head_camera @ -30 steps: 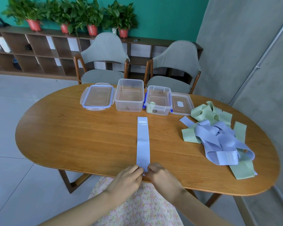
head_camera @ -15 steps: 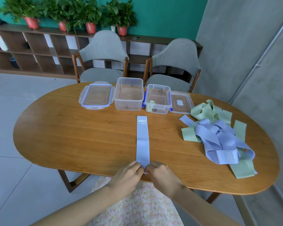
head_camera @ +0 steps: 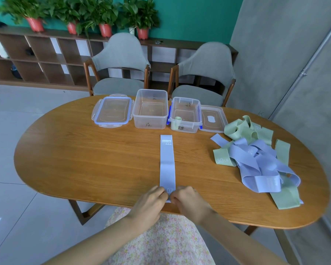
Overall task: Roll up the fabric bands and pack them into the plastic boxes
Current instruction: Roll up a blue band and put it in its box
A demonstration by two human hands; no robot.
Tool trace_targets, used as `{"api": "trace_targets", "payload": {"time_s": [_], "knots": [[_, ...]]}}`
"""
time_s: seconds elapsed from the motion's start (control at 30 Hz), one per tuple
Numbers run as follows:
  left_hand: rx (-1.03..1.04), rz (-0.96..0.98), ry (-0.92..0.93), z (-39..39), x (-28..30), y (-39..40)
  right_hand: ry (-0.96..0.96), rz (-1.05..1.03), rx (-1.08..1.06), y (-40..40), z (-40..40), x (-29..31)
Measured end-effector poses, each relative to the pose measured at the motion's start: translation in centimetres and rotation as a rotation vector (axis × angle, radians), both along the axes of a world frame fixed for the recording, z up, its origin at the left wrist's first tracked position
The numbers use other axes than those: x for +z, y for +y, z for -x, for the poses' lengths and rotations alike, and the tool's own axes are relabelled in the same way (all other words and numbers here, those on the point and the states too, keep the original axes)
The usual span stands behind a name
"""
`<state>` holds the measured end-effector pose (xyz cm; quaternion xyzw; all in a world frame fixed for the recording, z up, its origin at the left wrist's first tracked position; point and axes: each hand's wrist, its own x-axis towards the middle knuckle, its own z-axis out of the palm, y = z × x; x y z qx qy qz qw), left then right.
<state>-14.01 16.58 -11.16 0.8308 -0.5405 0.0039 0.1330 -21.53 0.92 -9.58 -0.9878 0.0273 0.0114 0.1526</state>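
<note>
Little has been moved since the earlier frame: the near end of the flat lilac fabric band (head_camera: 167,163) on the oval wooden worktop (head_camera: 84,159) is still pinched by the fingers of the left hand (head_camera: 151,202) and right hand (head_camera: 189,201), so rolling is judged barely begun

From the two grips at the counter's (head_camera: 84,169) near edge, the flat band (head_camera: 167,161) ran ahead toward the boxes (head_camera: 150,109), the band pile (head_camera: 256,159) lying right.

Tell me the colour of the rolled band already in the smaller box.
Pale green rolled band, seen in the head view.
</note>
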Motion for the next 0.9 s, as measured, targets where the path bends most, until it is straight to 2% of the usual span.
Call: {"api": "trace_targets", "payload": {"time_s": [0.13,0.23,0.4,0.5,0.63,0.8,0.9], "knots": [[0.006,0.015,0.053,-0.4,-0.5,0.0,0.041,-0.148,-0.09,-0.4,-0.7,0.8],[0.001,0.032,0.01,-0.3,-0.6,0.1,-0.006,-0.173,-0.082,-0.2,-0.6,0.7],[-0.099,0.02,-0.066,-0.1,-1.2,0.9,-0.119,-0.022,0.016,0.2,0.6,-0.2],[-0.105,0.05,-0.04,-0.4,-1.3,1.4,-0.147,0.064,0.058,0.3,1.1,-0.6],[-0.038,0.113,0.043,-0.5,-1.2,0.8,-0.167,-0.051,0.07,0.1,1.7,-1.0],[0.031,0.173,0.157,-0.8,-1.7,0.0,-0.157,-0.223,-0.071,0.3,1.4,-0.7],[0.113,0.263,0.237,-1.0,-1.4,-0.7,-0.158,-0.253,-0.124,0.2,0.9,-0.5]]}}
